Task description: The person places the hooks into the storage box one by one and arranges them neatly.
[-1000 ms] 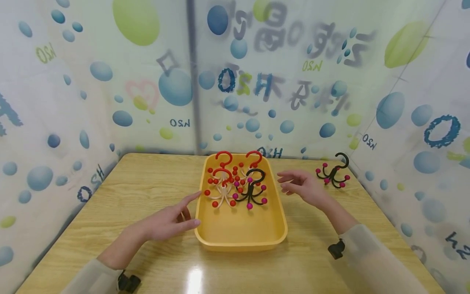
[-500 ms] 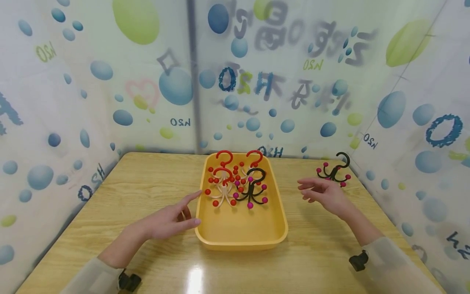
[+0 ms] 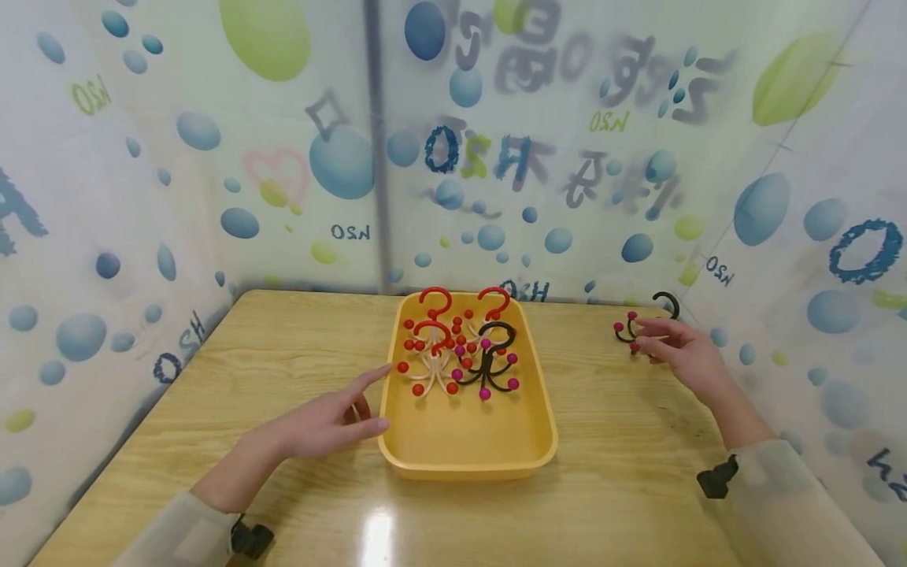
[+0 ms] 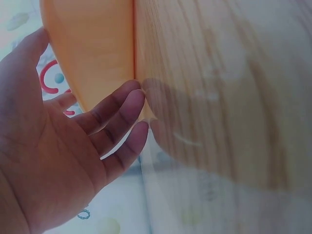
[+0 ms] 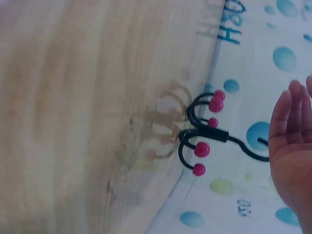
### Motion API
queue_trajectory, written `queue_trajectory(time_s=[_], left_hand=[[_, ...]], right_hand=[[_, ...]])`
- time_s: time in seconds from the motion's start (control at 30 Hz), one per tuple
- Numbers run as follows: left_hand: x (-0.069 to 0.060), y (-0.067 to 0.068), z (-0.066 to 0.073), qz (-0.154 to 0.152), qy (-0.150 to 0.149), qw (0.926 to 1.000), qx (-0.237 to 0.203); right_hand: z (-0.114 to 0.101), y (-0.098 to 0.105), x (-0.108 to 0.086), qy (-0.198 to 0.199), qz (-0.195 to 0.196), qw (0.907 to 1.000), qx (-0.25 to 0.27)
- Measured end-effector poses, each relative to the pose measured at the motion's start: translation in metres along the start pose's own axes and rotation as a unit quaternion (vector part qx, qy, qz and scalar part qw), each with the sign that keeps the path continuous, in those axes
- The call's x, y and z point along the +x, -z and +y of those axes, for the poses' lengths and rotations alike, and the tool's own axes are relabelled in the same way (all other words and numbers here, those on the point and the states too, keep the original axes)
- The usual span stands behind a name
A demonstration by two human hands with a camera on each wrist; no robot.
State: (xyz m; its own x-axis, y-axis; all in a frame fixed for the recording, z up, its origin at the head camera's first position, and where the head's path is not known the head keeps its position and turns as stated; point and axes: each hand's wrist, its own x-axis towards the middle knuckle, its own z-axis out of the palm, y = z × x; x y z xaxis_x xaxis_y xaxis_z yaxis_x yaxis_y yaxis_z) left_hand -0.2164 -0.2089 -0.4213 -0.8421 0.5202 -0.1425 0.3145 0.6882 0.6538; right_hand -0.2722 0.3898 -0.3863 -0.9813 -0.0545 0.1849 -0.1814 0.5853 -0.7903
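A black claw-shaped hanging hook (image 5: 212, 134) with magenta ball tips stands at the table's far right. My right hand (image 3: 683, 358) reaches in front of it, partly hiding it in the head view. In the right wrist view, that hand's fingers are extended beside the curved top, holding nothing. My left hand (image 3: 319, 425) lies along the left side of a yellow tray (image 3: 468, 445), index finger and thumb at the rim. Inside the tray's far half stand another black hook (image 3: 486, 362) and three pale hooks (image 3: 435, 368) with red tops and red balls, partly overlapping.
The wooden table (image 3: 283, 331) ends at a bubble-patterned curtain (image 3: 283, 236), which also runs along both sides. A black strap device (image 3: 719, 476) sits on the right wrist. Dark marks (image 3: 676, 421) show on the tabletop near the right arm.
My right hand has moved right, away from the tray's right side, to the black hook at the far right. The left hand has stayed at the tray rim.
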Motion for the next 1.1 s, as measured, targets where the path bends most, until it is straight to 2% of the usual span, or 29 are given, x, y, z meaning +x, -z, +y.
queue_trajectory(time_s=[0.07,0.23,0.33,0.57,0.77,0.83,1.1], left_hand=[[0.0,0.0,0.0,-0.001,0.001,1.0,-0.001],[0.001,0.0,0.0,0.0,0.002,1.0,-0.002],[0.0,0.0,0.001,0.0,0.002,1.0,-0.003],[0.001,0.001,0.001,0.0,0.004,1.0,0.002],[0.001,0.001,0.001,-0.002,0.01,0.9999,-0.001],[0.001,0.0,0.001,-0.003,0.013,0.9999,-0.003],[0.0,-0.001,0.001,-0.003,0.013,0.9999,-0.002]], right_hand=[[0.002,0.009,0.004,-0.008,0.028,0.9996,-0.008],[0.012,0.025,0.019,-0.028,0.11,0.9932,0.028],[0.018,0.03,0.026,-0.047,0.139,0.9886,0.034],[0.034,0.029,0.034,-0.064,0.138,0.9882,0.019],[0.045,0.022,0.041,-0.059,0.146,0.9833,0.092],[0.046,0.02,0.042,-0.054,0.149,0.9822,0.101],[0.046,0.013,0.048,-0.066,0.189,0.9787,0.046]])
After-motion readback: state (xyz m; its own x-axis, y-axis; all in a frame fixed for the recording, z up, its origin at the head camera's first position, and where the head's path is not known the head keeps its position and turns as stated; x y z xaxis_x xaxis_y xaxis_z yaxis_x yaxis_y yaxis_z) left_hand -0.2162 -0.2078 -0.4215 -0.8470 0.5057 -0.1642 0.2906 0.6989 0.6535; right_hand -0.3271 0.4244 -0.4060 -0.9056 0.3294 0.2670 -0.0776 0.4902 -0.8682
